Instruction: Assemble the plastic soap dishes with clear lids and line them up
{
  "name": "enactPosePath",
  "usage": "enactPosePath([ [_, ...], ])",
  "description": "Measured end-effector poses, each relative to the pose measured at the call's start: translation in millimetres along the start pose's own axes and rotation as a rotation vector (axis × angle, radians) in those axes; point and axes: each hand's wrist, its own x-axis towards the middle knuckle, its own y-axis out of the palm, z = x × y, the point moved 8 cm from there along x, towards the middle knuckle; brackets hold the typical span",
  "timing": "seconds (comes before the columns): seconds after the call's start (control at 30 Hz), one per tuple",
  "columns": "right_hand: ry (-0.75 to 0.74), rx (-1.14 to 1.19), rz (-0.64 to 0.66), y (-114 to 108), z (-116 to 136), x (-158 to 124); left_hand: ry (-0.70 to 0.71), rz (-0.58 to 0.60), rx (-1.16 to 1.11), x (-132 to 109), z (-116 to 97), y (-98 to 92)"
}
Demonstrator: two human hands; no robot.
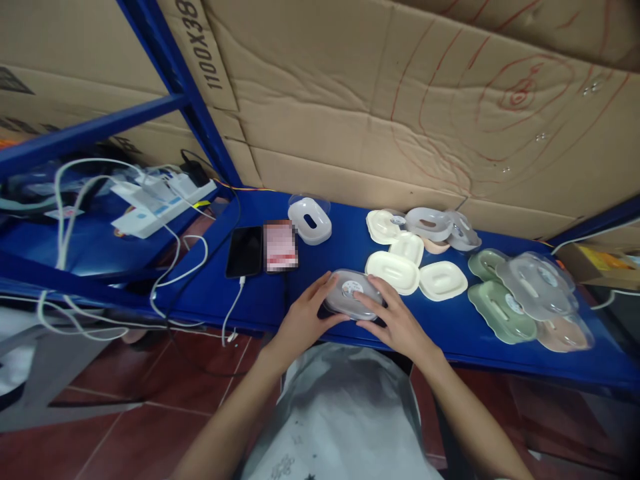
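Between my two hands, near the front edge of the blue shelf, is a grey soap dish point(345, 308) with a clear lid and a round sticker. My left hand point(311, 317) grips its left side, thumb along the near edge. On the right side, my right hand point(395, 319) holds the same dish, with fingers reaching over the lid by the sticker. Just beyond it lie a cream oval dish piece point(393, 270) and a cream tray point(443, 280). A light grey dish piece with an oval slot point(311, 221) sits farther back on the left.
Lidded green dishes point(500, 313) and a grey lidded dish point(537, 287) cluster at the right. A phone point(245, 252) on a charging cable lies left. White power strips point(160, 203) and loose cables fill the far left. Cardboard point(350, 100) backs the shelf.
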Motion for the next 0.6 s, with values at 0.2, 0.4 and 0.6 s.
enactPosePath([
  [0.2, 0.011, -0.004, -0.003, 2, -1, -1, 0.052, -0.008, 0.098, -3, -5, 1.8],
  [0.4, 0.013, -0.026, -0.141, -19, -4, -9, -0.015, 0.017, 0.072, -1, -9, 2.7],
  [0.6, 0.225, -0.255, -0.414, -151, -53, -40, -0.011, 0.006, 0.07, 0, -11, -1.0],
])
